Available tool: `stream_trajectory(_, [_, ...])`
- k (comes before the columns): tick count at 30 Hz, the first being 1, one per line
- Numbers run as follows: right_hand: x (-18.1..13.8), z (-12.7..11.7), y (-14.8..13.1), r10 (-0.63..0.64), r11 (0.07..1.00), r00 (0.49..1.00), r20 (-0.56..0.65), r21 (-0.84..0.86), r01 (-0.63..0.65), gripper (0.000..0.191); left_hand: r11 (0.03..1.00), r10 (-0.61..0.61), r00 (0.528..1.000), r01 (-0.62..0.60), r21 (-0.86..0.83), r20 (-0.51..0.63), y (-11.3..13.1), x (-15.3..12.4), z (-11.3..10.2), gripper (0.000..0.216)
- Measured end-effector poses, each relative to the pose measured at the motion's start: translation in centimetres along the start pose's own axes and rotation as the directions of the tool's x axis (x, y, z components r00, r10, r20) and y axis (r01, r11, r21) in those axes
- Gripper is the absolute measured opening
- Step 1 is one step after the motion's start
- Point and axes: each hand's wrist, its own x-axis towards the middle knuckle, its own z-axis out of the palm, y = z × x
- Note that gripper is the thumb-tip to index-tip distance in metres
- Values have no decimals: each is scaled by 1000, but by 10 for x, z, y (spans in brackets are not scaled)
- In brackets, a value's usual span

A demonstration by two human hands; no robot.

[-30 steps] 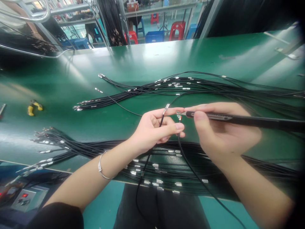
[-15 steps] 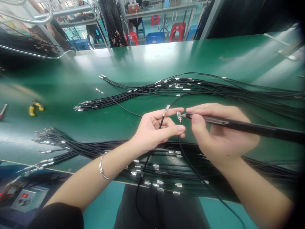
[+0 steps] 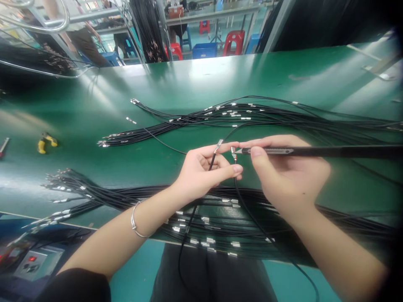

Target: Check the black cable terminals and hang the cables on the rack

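Between the thumb and fingers of my left hand [image 3: 209, 170] is a black cable [image 3: 236, 186], its metal connector [image 3: 233, 150] pointing up with small coloured wires bared below it. Another connector end [image 3: 219, 144] on a black cable sticks up across the same hand's fingers. My right hand [image 3: 288, 167] grips a slim black utility knife [image 3: 280, 151] with a grey slider slot. The knife's pointed tip is at the wires just under the connector, and whether it touches them I cannot tell. The right forefinger meets the left forefinger's tip.
Bundles of black cables [image 3: 151, 128] with silver connectors lie across the green table [image 3: 176, 86]; another bundle [image 3: 119, 195] runs along the near edge. Yellow-handled pliers [image 3: 47, 141] rest on the left. A grey box with a red light [image 3: 36, 262] sits lower left. People and stools are beyond.
The knife has swung closer to level, and its tip and my right hand have shifted slightly left. My left hand stays nearly still. A person has come into view in the upper left background.
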Motion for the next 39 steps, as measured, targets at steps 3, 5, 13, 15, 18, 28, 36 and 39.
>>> stream_trajectory(3, [2, 0, 4, 66, 995, 998, -23, 78, -64, 8, 1000, -10, 1000, 10, 16, 11, 1, 0, 1, 54])
stream_trajectory(5, [2, 0, 7, 106, 987, 994, -14, 124, -104, 6, 1000, -18, 1000, 18, 19, 13, 2, -1, 1, 55])
stream_trajectory(13, [2, 0, 18, 204, 950, 978, 31, 234, -206, 4, 1000, -17, 999, 18, -19, 41, 3, 0, 0, 51])
stream_trajectory(15, [2, 1, 20, 208, 937, 978, 19, 283, -204, 3, 1000, -8, 998, 10, -27, 57, 4, 0, 1, 49])
stream_trajectory(18, [2, 1, 21, 172, 929, 985, 0, 332, -162, 3, 999, 37, 996, -34, -28, 76, 4, 0, 2, 44])
stream_trajectory(28, [2, 4, 10, 76, 895, 997, -16, 442, -62, 10, 986, 160, 979, -151, -75, 123, 0, 2, 0, 37])
stream_trajectory(36, [0, 2, 4, 107, 904, 993, 54, 410, -119, 7, 987, 149, 984, -142, -72, 100, 0, 1, 0, 41])
stream_trajectory(39, [-1, 0, 3, 103, 918, 993, 53, 380, -116, 5, 990, 132, 988, -128, -55, 83, 0, 1, 0, 45])
